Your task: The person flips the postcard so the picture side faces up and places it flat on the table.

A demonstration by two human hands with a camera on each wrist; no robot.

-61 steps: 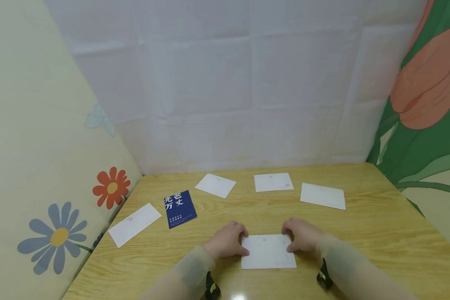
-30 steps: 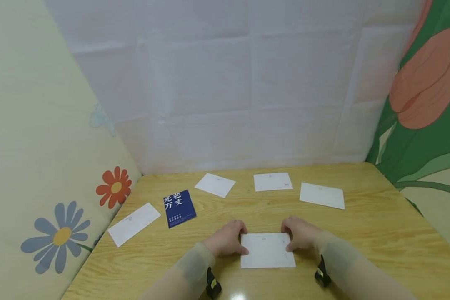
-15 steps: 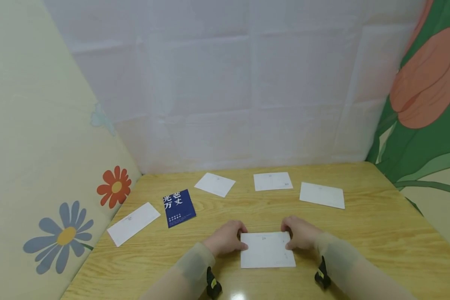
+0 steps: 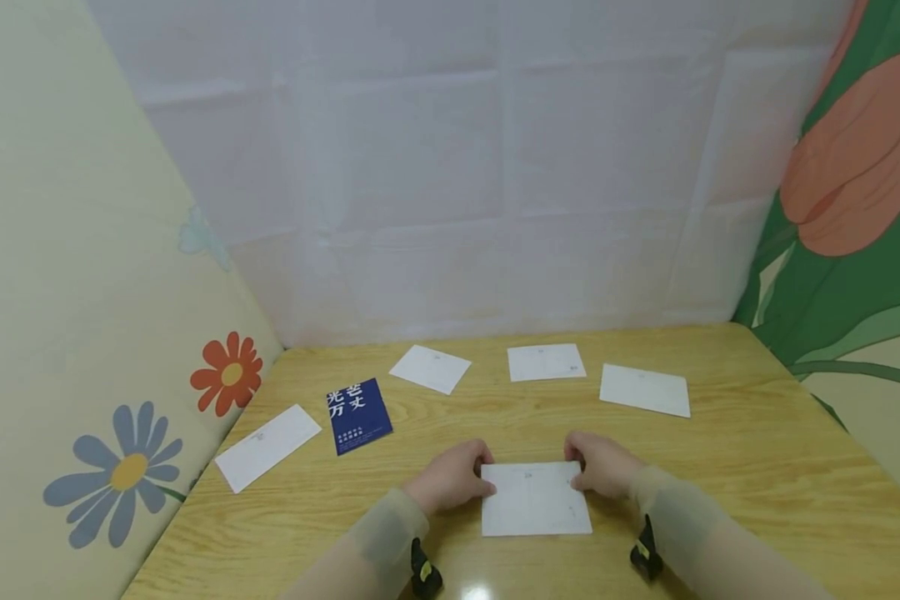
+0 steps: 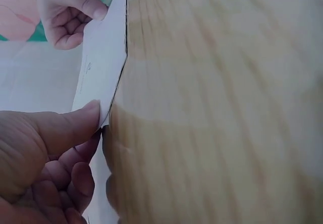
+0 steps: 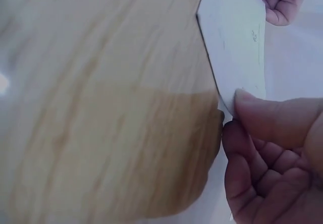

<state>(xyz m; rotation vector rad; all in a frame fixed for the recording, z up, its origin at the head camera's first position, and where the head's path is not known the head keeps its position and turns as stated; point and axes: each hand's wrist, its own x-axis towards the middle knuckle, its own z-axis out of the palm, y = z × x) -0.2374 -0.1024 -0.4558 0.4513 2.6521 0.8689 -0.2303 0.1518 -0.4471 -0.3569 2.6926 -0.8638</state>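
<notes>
Currently, on my feed, left hand (image 4: pixel 450 477) and right hand (image 4: pixel 602 468) pinching opposite sides of a white card (image 4: pixel 534 504) (small print (image 4: pixel 528 475) facing up), positioned toward the near side of the table (image 4: pixel 757 446).

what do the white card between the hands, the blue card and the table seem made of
White card: likely matte paper or cardstock, thin with crisp edges. Blue card: probably printed cardstock, finish unclear; flat, white lettering. Table: wood or woodlike laminate, semi-glossy, showing grain and glare.
</notes>
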